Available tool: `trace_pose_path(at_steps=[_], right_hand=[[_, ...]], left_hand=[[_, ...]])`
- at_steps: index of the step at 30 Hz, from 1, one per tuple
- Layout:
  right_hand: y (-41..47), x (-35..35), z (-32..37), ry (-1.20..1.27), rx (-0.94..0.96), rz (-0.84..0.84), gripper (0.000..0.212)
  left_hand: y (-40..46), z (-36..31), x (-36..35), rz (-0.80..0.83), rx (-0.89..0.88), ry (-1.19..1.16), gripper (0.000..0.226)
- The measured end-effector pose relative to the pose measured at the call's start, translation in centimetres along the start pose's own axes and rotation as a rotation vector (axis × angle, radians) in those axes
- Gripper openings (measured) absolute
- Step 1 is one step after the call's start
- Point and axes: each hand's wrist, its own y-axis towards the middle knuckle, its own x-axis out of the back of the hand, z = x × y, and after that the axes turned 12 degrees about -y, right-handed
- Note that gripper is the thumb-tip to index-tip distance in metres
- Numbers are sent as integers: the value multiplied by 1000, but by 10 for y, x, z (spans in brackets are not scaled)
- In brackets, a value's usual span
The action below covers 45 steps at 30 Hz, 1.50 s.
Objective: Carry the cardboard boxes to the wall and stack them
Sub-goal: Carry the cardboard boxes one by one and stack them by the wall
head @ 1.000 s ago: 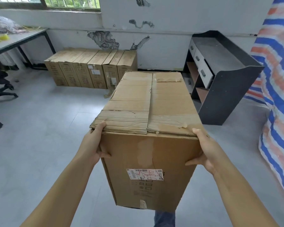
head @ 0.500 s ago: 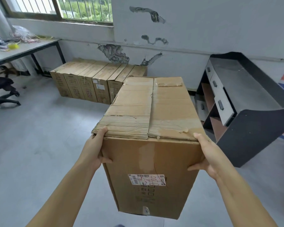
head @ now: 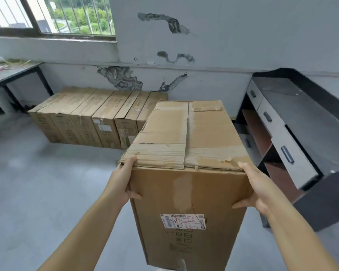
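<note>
Cardboard box (head: pixel 186 145) gripped at its sides by left hand (head: pixel 121 180) and right hand (head: pixel 256 188), barcode label (head: pixel 183 221) scrawled in red, writing unreadable

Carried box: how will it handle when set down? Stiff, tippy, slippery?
The carried box is probably fairly stiff: its walls stay flat between the left hand and right hand. Tall and narrow, so possibly tippy. Worn top flaps may flex.

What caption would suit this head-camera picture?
Both hands, left and right, carry a cardboard box toward the row of boxes along the wall.
</note>
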Motion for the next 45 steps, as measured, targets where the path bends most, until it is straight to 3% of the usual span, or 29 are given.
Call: trace_pose_path(at_steps=[12,27,30,34,40,45], right_hand=[[185,-39,126,47,-15,-91,49],[462,-80,316,-9,-15,-15,40],[512,-97,344,-9,-21,-26,41],[579,-128,380,8,-46,-71,43],[664,-166,432,6,-104,-128,42],[739,-193,436,13,-127,-161,30]], left_hand=[[193,-93,-131,78,6,30,27],[425,-192,-308,-41,12,-61,29],[480,-212,-335,-28,20,-26,30],[556,-244,-370,-9,60,1,14],[663,-285,-412,7,106,54,30],[741,-278,-439,-6,138,97,27]])
